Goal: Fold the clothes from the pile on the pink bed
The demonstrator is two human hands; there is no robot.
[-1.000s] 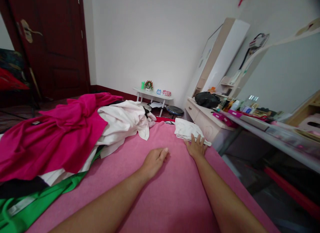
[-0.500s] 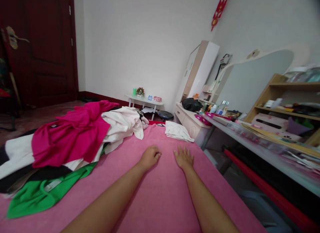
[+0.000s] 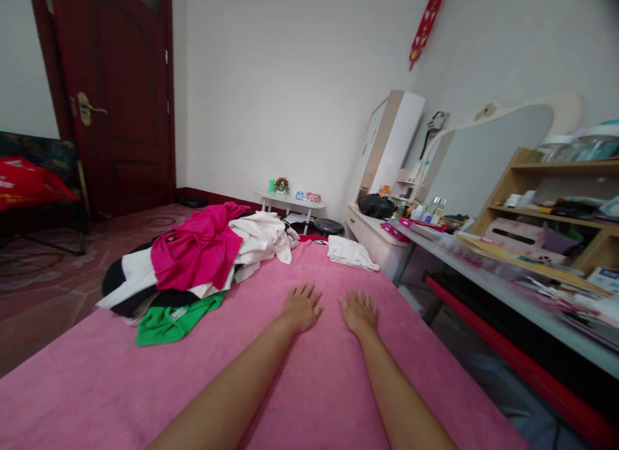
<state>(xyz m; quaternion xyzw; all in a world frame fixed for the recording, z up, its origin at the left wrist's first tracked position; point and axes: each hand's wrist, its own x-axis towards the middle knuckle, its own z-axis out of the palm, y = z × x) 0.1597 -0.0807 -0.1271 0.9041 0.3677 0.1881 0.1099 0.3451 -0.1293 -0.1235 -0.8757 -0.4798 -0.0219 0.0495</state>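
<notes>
Both my hands lie flat on a pink bed cover [image 3: 309, 398], fingers spread and holding nothing. My left hand [image 3: 302, 306] and my right hand [image 3: 358, 313] rest side by side near the middle of the bed. Beyond my right hand, at the far right corner of the bed, lies a folded white garment [image 3: 351, 252]. To the left is a heap of clothes: a magenta top [image 3: 198, 249], a crumpled white garment [image 3: 262, 237], a green piece [image 3: 174, 319] and black and white pieces underneath.
A dresser [image 3: 374, 234] with a black bag and bottles stands past the bed's right corner. A long cluttered desk [image 3: 507, 269] and wooden shelf run along the right. A small white table [image 3: 289, 202] and dark red door [image 3: 120, 102] lie beyond.
My right hand drew back from the folded white garment and now lies flat on the cover. My left hand uncurled and spread flat. The view pulled back and shows more of the room.
</notes>
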